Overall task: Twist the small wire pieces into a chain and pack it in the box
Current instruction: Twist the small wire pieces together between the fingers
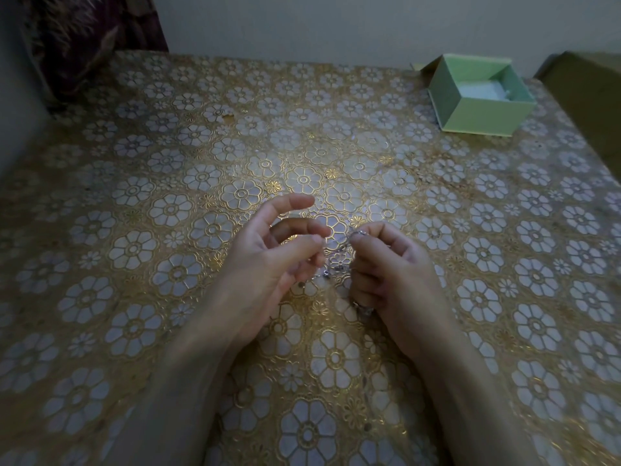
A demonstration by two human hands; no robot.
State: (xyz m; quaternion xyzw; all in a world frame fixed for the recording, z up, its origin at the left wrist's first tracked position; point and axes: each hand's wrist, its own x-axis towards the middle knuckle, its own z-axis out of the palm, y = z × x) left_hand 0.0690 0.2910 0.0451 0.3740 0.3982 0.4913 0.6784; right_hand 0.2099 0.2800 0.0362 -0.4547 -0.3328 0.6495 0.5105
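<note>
Item: thin silver wire chain (337, 245), partly made. It hangs between the two hands above the table's near-middle, over the gold floral tablecloth (141, 183); a few links dangle lower, between the palms. Individual links too small to count.

Left hand (268, 253): thumb and forefinger pinch one end of the chain; the remaining fingers are spread and loosely curved, clear of it.

Right hand (386, 264): fingertips pinch the other end, where a small ring or loop shows; the lower fingers are curled in, with what looks like more chain or a ring at the little finger, unclear.

Green box (484, 116): open, at the far right corner of the table, well apart from the hands, with pale lining inside and no chain in it.

Status, judged: twisting under way; joining to finish, packing not begun.
</note>
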